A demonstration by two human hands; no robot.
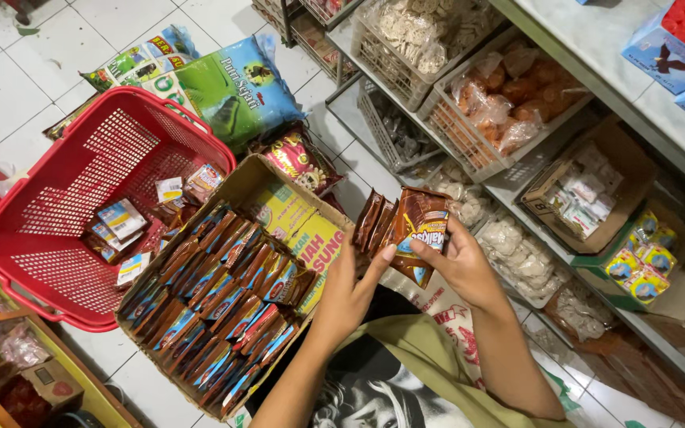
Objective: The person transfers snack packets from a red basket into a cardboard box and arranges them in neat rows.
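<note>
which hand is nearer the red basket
Left. The left hand is over the cardboard box's right edge, which lies beside the red basket. The right hand holds brown sachets farther right.

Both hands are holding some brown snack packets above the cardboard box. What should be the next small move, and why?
Probably lower the brown packets into the cardboard box, at its bare end. The left hand and the right hand hold them together just above that end, while the rest of the box is already filled with rows of similar packets standing on edge.
</note>
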